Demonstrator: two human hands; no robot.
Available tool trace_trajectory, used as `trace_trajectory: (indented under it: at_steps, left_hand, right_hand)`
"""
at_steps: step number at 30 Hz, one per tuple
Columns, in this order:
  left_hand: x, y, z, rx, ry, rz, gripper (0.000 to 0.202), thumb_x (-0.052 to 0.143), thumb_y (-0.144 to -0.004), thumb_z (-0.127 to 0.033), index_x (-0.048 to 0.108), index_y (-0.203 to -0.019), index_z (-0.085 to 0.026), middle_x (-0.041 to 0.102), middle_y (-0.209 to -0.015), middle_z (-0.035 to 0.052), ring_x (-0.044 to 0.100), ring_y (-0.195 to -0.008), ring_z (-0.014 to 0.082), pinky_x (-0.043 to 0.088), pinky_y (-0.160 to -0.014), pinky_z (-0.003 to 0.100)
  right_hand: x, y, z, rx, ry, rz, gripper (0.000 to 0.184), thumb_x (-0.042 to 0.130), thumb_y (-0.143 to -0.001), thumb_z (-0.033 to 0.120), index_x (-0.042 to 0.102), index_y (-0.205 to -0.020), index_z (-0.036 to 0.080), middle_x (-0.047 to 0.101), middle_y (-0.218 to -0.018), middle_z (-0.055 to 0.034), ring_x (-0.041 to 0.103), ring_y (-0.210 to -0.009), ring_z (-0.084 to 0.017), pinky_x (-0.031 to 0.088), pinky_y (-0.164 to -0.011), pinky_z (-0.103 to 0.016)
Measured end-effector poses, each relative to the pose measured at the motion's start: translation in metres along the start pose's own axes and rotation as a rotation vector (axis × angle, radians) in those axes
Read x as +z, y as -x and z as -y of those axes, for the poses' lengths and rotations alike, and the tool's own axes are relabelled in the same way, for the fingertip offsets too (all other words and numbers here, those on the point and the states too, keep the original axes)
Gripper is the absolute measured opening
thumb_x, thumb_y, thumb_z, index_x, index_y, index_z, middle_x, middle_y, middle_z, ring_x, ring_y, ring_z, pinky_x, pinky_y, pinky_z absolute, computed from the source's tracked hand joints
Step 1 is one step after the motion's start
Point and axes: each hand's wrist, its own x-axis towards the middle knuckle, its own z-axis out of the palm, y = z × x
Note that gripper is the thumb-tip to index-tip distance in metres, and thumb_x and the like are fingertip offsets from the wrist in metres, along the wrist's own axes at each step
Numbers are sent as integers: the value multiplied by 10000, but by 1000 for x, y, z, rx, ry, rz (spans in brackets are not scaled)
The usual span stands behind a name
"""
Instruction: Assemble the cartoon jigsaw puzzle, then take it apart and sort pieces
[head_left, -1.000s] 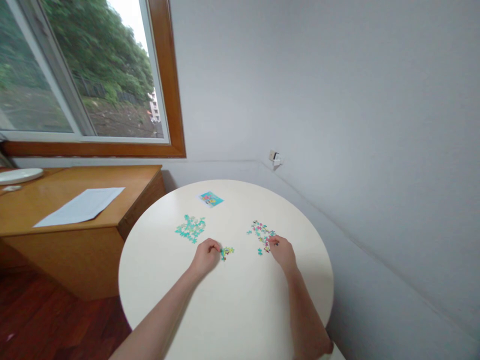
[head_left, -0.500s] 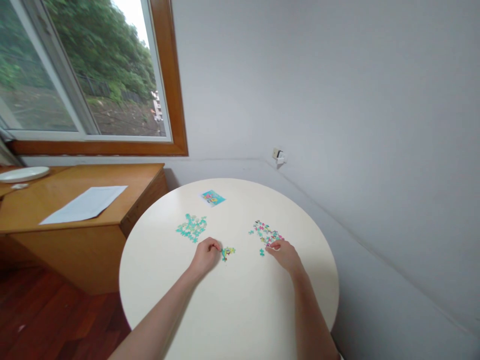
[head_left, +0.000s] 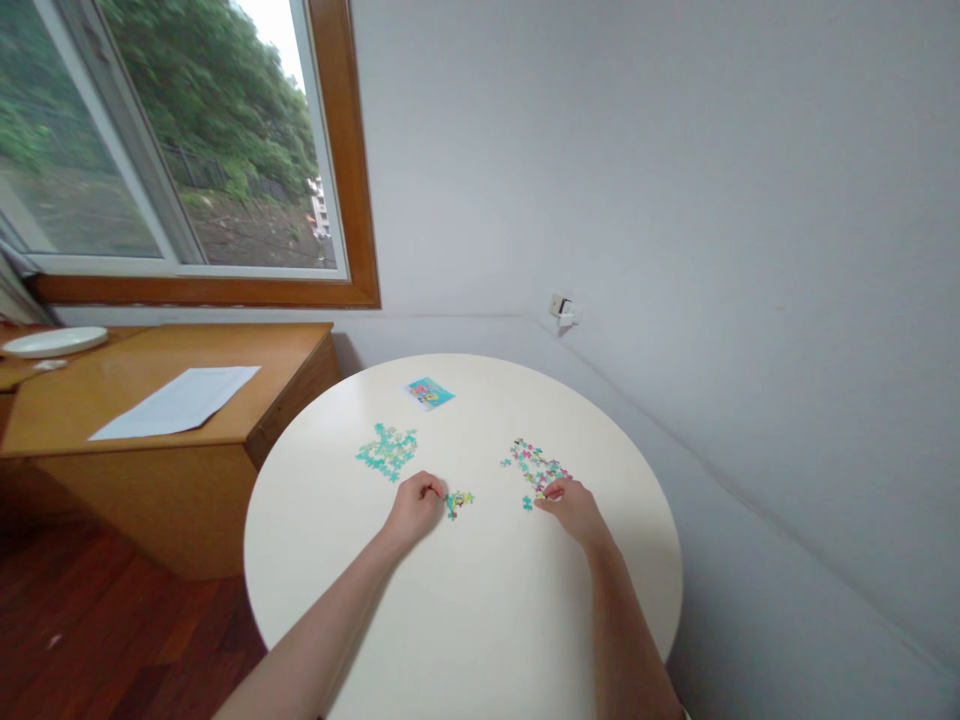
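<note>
My left hand (head_left: 415, 508) rests on the table with its fingers curled in. Its fingertips are at the left edge of a small cluster of puzzle pieces (head_left: 460, 502), yellow and teal, that look joined. Whether the fingers grip anything is hidden. My right hand (head_left: 576, 508) has thumb and forefinger drawn together at the near edge of a loose heap of puzzle pieces (head_left: 534, 466) in teal, pink and white. Anything between those fingertips is too small to make out. A single teal puzzle piece (head_left: 527, 503) lies just left of them.
Mostly teal puzzle pieces (head_left: 388, 452) lie spread at the left of the round white table (head_left: 465, 620). Behind them is a picture card (head_left: 430, 393). A wooden desk (head_left: 292, 350) at the left bears a paper sheet (head_left: 180, 402) and a white plate (head_left: 56, 342). A wall adjoins the right.
The view has shifted slightly. Both hands keep nearly the same places, the left by the small cluster and the right at the near edge of the heap.
</note>
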Motion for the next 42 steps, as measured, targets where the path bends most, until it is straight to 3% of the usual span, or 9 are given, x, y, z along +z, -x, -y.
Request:
trace_trajectory:
  at_steps: [8, 11, 14, 17, 24, 30, 42]
  left_hand:
    - [-1, 0, -2, -2, 8, 1, 266, 379, -606, -63, 621, -595, -171, 648, -679, 18, 602, -713, 153, 470, -717, 270]
    - [-1, 0, -2, -6, 9, -2, 266, 381, -617, -62, 623, -599, -173, 653, -686, 18, 603, -711, 153, 467, -717, 268]
    - [-1, 1, -2, -14, 8, -5, 266, 382, -623, -58, 623, -608, -172, 654, -688, 17, 602, -714, 154, 462, -724, 270]
    - [-1, 0, -2, -17, 9, -6, 271, 380, -621, -48, 621, -606, -171, 653, -688, 17, 604, -717, 154, 457, -730, 273]
    - [-1, -1, -3, -16, 23, 0, 278, 377, -612, -27, 616, -587, -166, 648, -665, 14, 610, -704, 155, 456, -719, 272]
    - [-2, 0, -3, -20, 28, 5, 275, 382, -613, -35, 624, -602, -165, 644, -683, 14, 602, -713, 156, 450, -715, 268]
    - [-1, 0, 0, -25, 27, 2, 273, 390, -618, -38, 632, -604, -164, 645, -676, 13, 596, -703, 156, 442, -705, 266]
  right_hand:
    - [3, -3, 4, -57, -142, 10, 86, 655, -610, 229, 572, -609, 204, 624, -573, 37, 605, -597, -149, 433, -590, -238]
    - [5, -5, 8, -82, -185, -13, 78, 619, -629, 243, 594, -689, 200, 596, -569, 44, 587, -584, -144, 429, -590, -241]
    - [11, -5, 14, -147, -352, -25, 189, 599, -643, 273, 629, -812, 193, 563, -554, 53, 538, -520, -131, 416, -552, -244]
    - [20, -3, 20, -183, -532, -15, 228, 613, -640, 338, 659, -801, 184, 570, -553, 36, 528, -511, -129, 411, -530, -247]
    - [27, -5, 25, -116, -687, -37, 419, 629, -606, 539, 660, -792, 166, 713, -740, -78, 663, -657, -200, 504, -616, -315]
    - [27, -6, 24, -40, -771, -74, 534, 693, -524, 641, 656, -746, 157, 731, -753, -125, 699, -659, -257, 489, -541, -306]
    - [28, -6, 27, -1, -881, -99, 517, 771, -433, 613, 621, -662, 175, 725, -708, -103, 702, -741, -271, 501, -603, -319]
